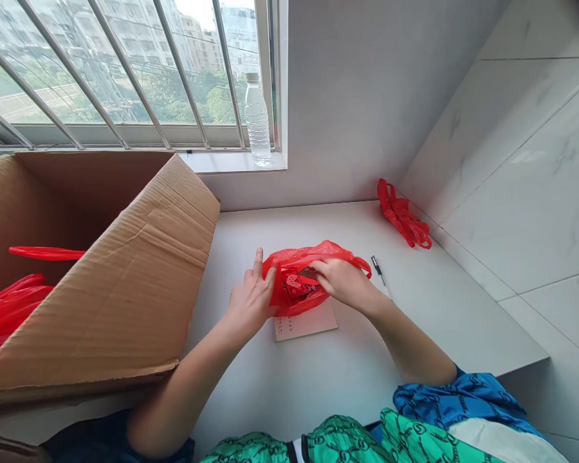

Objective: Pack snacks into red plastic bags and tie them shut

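A thin red plastic bag (296, 257) lies on the white table in front of me, its mouth spread open. Small red printed packets (299, 284) show inside it. My left hand (251, 297) is at the bag's left edge, the thumb and a finger on the plastic and the index finger sticking up. From the right, my right hand (345, 280) reaches into the bag's mouth, its fingertips curled beside the packets. What those fingertips hold, if anything, is hidden. Under the bag is a notebook (309, 323) with handwriting along its left side.
A large open cardboard box (149, 276) holding red plastic bags (12, 312) stands at the left. A pen (379, 270) lies right of my hand. Another red bag (403, 215) sits by the tiled wall. A water bottle (257, 122) stands on the sill by the barred window.
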`<state>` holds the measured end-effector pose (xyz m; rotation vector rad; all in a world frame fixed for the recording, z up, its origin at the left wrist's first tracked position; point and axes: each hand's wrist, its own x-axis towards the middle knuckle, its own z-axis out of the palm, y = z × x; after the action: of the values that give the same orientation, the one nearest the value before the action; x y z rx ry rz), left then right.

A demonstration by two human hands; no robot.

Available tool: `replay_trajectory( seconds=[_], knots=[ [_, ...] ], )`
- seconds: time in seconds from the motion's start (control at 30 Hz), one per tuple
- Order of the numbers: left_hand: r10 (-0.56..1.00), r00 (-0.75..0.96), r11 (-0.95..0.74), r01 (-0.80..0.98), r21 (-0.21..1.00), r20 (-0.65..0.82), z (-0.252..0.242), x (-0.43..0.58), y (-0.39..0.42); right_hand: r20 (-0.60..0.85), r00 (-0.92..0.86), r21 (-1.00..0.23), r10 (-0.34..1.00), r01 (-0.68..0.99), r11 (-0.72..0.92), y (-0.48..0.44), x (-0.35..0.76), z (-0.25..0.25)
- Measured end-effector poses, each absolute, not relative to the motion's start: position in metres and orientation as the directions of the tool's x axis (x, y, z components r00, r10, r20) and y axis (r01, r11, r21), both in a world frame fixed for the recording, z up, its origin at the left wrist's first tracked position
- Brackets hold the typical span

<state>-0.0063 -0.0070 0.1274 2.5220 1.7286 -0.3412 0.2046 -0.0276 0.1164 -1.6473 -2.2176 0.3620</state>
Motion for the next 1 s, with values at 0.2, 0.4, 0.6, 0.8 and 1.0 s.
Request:
replay_trajectory(
  seconds=[0.2,0.4,0.6,0.8,1.0],
  knots=[
    [0.897,0.385,-0.415,0.903,-0.114,-0.216,0.142,-0.008,-0.021,0.149,-0.231,-0.199,0.961,0.945,0.258,-0.016,0.185,0.087],
    [0.896,0.385,-0.420,0.896,-0.141,-0.223,0.144,-0.011,-0.021,0.143,-0.402,-0.378,0.904,0.822,0.425,-0.012,0.174,0.069],
    [0.906,0.367,-0.401,0.903,-0.152,-0.211,0.143,-0.015,-0.019,0.017,-0.235,-0.681,0.972,0.709,0.183,-0.010,0.193,0.083],
    [0.926,0.360,-0.372,0.922,-0.109,-0.113,0.149,-0.016,-0.023,0.135,-0.163,-0.867,0.977,0.458,0.196,-0.017,0.200,0.105],
    [0.931,0.363,-0.366,0.926,-0.090,-0.050,0.149,-0.019,-0.019,0.033,-0.224,-0.977,0.974,0.199,0.079,-0.015,0.204,0.108]
  ],
)
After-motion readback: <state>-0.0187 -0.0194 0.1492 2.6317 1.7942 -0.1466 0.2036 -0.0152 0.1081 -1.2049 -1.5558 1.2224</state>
